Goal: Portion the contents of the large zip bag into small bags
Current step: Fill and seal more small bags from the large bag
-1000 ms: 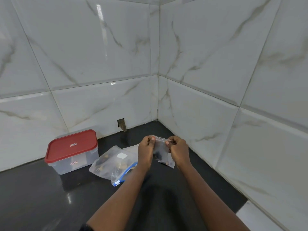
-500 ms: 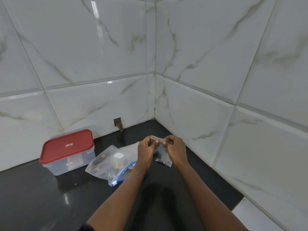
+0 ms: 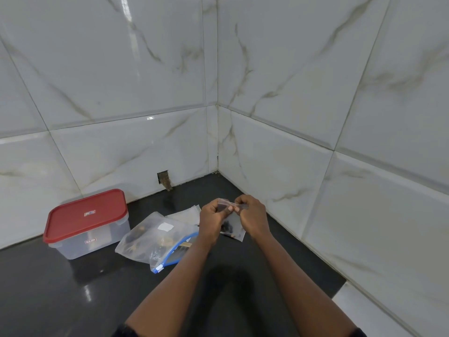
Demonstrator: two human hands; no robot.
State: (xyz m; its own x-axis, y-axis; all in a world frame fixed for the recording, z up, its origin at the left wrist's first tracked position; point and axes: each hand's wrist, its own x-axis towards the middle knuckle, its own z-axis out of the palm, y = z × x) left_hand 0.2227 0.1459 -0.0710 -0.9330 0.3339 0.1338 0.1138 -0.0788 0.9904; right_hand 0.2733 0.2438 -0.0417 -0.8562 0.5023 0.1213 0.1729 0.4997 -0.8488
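Likely sealing a small bag (image 3: 233, 223): clamping left grip (image 3: 213, 218) and right grip (image 3: 254, 218) on its top strip, above the desk (image 3: 60, 288), right of the red-lidded box (image 3: 87, 215). Leaving the large zip bag (image 3: 155, 239) just right of that box. Next, probably: pressing the strip closed fully.

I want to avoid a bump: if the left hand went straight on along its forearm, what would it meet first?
Past the small bag that the left hand pinches, the way over the black counter looks free up to the tiled wall near the corner, though depth is unclear.
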